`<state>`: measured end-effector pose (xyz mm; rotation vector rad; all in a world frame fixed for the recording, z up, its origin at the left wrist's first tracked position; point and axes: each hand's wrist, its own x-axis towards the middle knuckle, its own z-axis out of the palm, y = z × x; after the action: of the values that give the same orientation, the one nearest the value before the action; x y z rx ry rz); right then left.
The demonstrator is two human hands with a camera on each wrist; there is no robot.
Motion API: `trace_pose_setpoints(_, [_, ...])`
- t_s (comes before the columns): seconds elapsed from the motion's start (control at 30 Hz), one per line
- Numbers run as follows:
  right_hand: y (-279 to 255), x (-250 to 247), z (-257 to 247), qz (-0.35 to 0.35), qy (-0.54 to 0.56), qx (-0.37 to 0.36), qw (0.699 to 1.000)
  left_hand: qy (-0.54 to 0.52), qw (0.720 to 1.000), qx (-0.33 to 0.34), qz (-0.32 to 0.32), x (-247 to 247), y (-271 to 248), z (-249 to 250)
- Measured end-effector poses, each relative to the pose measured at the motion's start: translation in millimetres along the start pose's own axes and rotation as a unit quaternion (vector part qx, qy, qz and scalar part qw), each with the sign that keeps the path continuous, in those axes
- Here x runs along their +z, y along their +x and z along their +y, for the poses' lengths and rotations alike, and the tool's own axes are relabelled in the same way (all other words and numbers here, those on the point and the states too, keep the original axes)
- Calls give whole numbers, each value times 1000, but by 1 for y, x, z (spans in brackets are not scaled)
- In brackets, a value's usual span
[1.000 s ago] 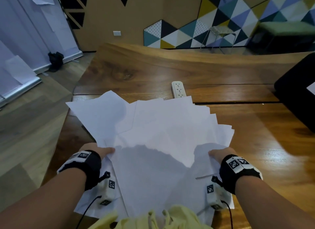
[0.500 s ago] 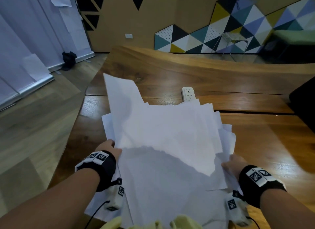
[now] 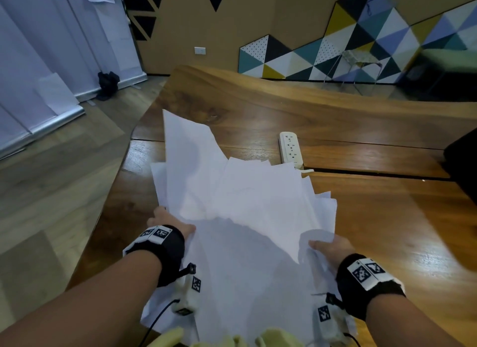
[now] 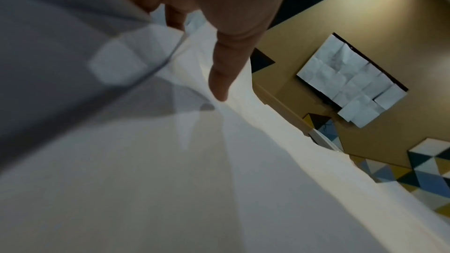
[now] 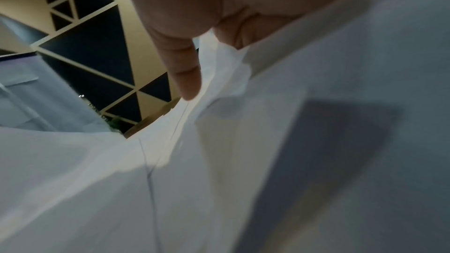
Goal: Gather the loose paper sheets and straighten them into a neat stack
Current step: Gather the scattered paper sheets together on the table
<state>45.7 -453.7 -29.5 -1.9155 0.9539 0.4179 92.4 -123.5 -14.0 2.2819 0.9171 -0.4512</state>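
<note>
A loose bundle of several white paper sheets (image 3: 242,217) is lifted off the wooden table (image 3: 374,217), fanned and uneven, with one sheet sticking up at the far left. My left hand (image 3: 170,224) grips the bundle's left edge, thumb on top of the paper (image 4: 219,141) and the fingers hidden under it. At the right edge my right hand (image 3: 329,248) pinches the sheets, its thumb pressed on the paper (image 5: 219,161) in the right wrist view.
A white power strip (image 3: 291,149) lies on the table just beyond the sheets. A black object (image 3: 462,163) sits at the table's right edge. The table's left edge drops to wooden floor (image 3: 51,179).
Both hands have drawn closer together, bunching the fanned sheets into a narrower bundle. The left sheet has swung upright and the papers have lifted off the table.
</note>
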Motion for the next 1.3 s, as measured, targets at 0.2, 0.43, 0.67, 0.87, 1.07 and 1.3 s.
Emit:
trace_pose_setpoints(0.2, [-12, 1, -6, 27, -59, -10, 998, -145, 988, -54, -25, -9, 6, 3])
trace_pose_setpoints(0.43, [-14, -5, -4, -72, 107, -24, 991, -195, 965, -10, -178, -14, -10, -14])
trace_pose_setpoints(0.67, [24, 23, 17, -50, 72, 5, 996, -218, 955, 12, -203, 14, -10, -19])
trace_pose_setpoints(0.87, [17, 8, 13, -25, 20, 30, 999, -202, 962, 3, -186, 21, -5, -25])
trace_pose_setpoints(1.07, [-5, -20, 5, 12, -8, 38, 999, -199, 962, 14, -185, 20, -3, -30])
trace_pose_setpoints(1.3, [14, -17, 21, -35, 14, 25, 999, -199, 952, 69, -223, 14, -4, -26])
